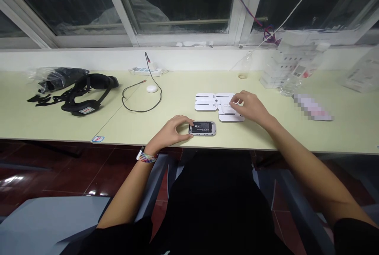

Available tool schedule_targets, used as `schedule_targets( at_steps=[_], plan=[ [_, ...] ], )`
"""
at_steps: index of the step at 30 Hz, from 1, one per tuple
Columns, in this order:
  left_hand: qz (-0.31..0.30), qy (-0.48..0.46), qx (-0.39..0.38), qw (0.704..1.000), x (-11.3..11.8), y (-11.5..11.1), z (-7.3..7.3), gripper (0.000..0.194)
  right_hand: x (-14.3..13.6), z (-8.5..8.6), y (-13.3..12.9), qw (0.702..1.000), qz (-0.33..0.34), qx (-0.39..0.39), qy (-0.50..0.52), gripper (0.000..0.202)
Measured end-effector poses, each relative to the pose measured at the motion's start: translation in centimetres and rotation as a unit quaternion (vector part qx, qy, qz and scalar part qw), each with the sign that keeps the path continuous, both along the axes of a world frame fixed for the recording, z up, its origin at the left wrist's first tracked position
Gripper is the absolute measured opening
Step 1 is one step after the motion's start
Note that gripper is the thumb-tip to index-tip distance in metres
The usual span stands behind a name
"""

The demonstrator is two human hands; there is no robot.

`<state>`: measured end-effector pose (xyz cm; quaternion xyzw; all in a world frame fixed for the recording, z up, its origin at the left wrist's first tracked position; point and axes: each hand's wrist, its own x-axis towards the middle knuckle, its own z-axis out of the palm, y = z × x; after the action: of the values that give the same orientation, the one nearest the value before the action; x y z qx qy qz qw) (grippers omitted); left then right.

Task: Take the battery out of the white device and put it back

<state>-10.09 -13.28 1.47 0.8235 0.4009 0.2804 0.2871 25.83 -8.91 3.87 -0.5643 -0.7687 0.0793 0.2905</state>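
Note:
Near the table's front edge lies a small device (213, 128) with its black 3000mAh battery (203, 127) exposed. My left hand (174, 130) grips the device's left end between thumb and fingers. Behind and to the right, my right hand (247, 107) pinches the right side of a small white cover (226, 107). That cover is over a group of white rounded pieces with dark lines, among them a left piece (204, 105) and a front piece (231, 117).
On the table (166, 109) are a black cable (142, 111), a white oval object (152, 89), a black headset (79, 105), and a power strip (146, 72). At right stand stacked white boxes (275, 69), a plastic bottle (291, 81) and a pinkish packet (314, 108).

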Motion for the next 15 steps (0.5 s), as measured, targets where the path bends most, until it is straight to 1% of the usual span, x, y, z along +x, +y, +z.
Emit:
schedule_targets(
  at_steps=[3, 6, 8, 10, 13, 15],
  plan=[
    [-0.004, -0.005, -0.008, 1.0, 0.0, 0.0, -0.1, 0.02, 0.0, 0.8, 1.1, 0.996, -0.074, -0.051, -0.025, 0.04],
    [-0.013, 0.006, 0.009, 1.0, 0.1, 0.0, -0.1, 0.017, -0.8, 0.8, 1.8, 0.988, -0.11, -0.089, -0.069, 0.058],
    [-0.022, 0.018, 0.029, 0.999, 0.1, 0.0, -0.1, 0.018, -1.4, 0.5, 2.0, 0.982, -0.117, -0.109, -0.098, 0.07],
    [-0.025, 0.028, 0.04, 0.998, 0.1, -0.1, -0.1, 0.025, -1.8, 0.1, 2.1, 0.978, -0.119, -0.122, -0.119, 0.077],
    [-0.03, 0.03, 0.036, 0.998, -0.1, 0.0, -0.3, 0.032, -1.9, -0.2, 2.3, 0.978, -0.117, -0.128, -0.115, 0.077],
    [-0.036, 0.023, 0.03, 0.999, -0.2, 0.2, -0.5, 0.028, -1.6, -0.4, 2.5, 0.982, -0.111, -0.132, -0.079, 0.075]
  ],
)
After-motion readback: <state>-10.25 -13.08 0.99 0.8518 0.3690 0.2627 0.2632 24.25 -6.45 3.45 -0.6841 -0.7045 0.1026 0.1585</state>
